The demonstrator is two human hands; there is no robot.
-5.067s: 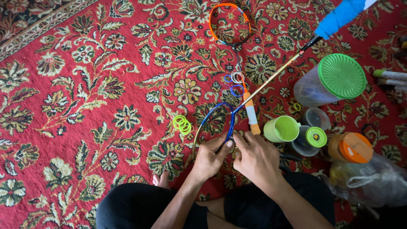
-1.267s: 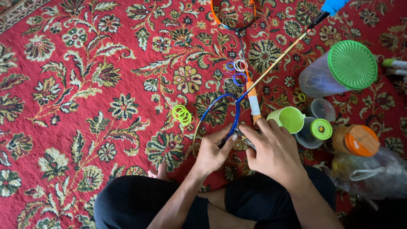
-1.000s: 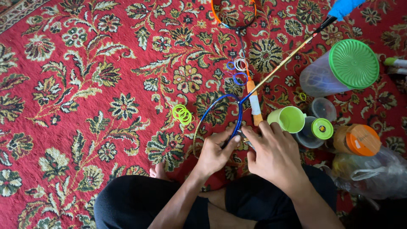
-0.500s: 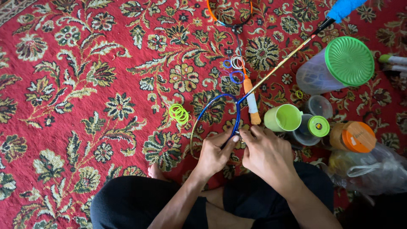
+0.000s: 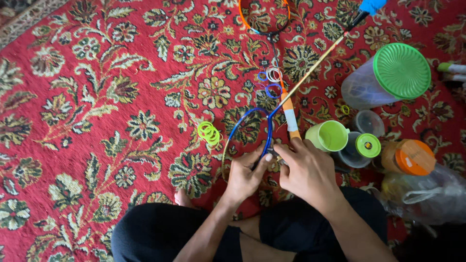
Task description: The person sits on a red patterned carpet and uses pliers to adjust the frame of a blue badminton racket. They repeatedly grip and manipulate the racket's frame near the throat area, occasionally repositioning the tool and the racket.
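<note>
I sit cross-legged on a red floral carpet point(image 5: 97, 97). A small blue racket frame point(image 5: 242, 123) lies in front of my knees, its thin shaft running up to a blue grip point(image 5: 371, 6) at the top right. My left hand point(image 5: 245, 177) pinches the near rim of the blue frame. My right hand point(image 5: 308, 170) rests right beside it, fingertips closed on the same rim. A second racket with an orange frame point(image 5: 245, 22) lies farther away, its orange and white handle point(image 5: 290, 119) pointing toward my right hand.
Green rubber rings point(image 5: 209, 132) lie left of the frame; blue and white rings point(image 5: 273, 80) sit beyond it. At right stand a green cup point(image 5: 329, 136), a green-lidded clear jar point(image 5: 388, 75), small containers point(image 5: 364, 145), an orange-lidded jar point(image 5: 407, 157) and a plastic bag point(image 5: 427, 191).
Both hands have stayed at the near rim of the blue frame, with only small finger shifts. The view has drifted slightly.
</note>
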